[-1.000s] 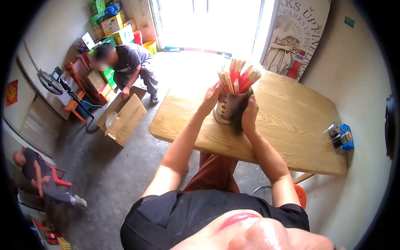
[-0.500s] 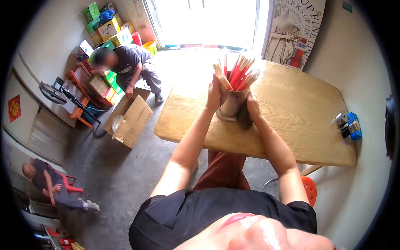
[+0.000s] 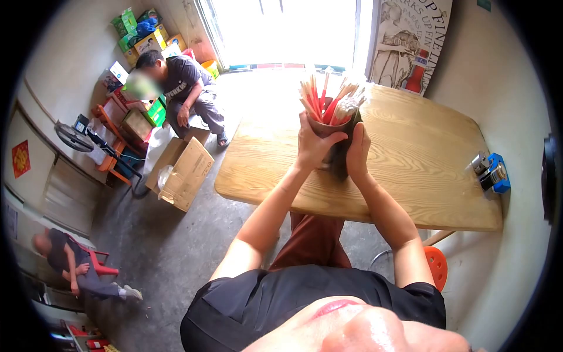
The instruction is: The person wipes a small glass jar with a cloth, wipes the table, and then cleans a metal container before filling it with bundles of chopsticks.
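A metal cup (image 3: pixel 322 130) stands on the wooden table (image 3: pixel 410 158), filled with several red-and-white paper-wrapped chopsticks (image 3: pixel 331 105). My left hand (image 3: pixel 315 142) is wrapped round the cup's left side, its thumb across the front near the rim. On the right side, my right hand (image 3: pixel 358 151) presses a dark cloth (image 3: pixel 340 161) against the cup, its fingers held together and pointing up.
A blue holder with small jars (image 3: pixel 497 175) sits at the table's right edge. An open cardboard box (image 3: pixel 186 176) is on the floor at left, beside a seated person (image 3: pixel 190 88). Another person (image 3: pixel 73 258) sits at lower left. An orange stool (image 3: pixel 435 267) is below the table.
My left thumb has come across the front of the cup. My right hand has turned more upright along the cup's side. The person by the box has raised their body slightly.
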`<control>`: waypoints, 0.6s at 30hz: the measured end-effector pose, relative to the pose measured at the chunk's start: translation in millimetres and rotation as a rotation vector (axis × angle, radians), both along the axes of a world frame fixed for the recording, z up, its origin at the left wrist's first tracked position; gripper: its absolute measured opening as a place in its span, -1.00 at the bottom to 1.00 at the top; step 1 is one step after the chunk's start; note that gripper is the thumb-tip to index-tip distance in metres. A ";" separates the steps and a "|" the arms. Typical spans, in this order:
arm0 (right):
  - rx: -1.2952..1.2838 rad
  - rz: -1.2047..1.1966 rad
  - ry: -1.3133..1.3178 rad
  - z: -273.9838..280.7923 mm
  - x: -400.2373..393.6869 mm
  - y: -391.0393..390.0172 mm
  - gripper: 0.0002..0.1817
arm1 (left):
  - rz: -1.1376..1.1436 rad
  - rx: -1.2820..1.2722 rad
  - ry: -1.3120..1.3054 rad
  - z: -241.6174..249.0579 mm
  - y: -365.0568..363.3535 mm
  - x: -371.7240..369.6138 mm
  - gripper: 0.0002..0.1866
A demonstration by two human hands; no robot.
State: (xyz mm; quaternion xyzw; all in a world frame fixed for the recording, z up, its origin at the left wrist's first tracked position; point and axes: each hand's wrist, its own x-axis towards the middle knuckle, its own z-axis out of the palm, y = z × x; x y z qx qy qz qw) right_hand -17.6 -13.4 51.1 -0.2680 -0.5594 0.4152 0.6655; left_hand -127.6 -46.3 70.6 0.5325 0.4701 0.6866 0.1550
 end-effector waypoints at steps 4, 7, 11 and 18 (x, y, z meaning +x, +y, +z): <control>0.073 -0.029 -0.020 7.5 3.7 5.9 -0.52 | -0.175 -0.079 0.008 4.1 16.3 -6.0 -0.15; -0.046 0.088 -0.105 -8.3 9.7 25.9 -0.48 | -0.279 -0.124 -0.080 2.2 23.7 -15.8 -0.20; -0.353 0.146 -0.177 -25.5 4.6 44.8 -0.44 | -0.486 -0.102 -0.116 -4.2 33.2 -38.6 -0.06; -0.408 0.049 -0.153 -20.7 2.1 38.9 -0.42 | -0.374 -0.157 -0.006 -14.0 32.3 -53.0 0.01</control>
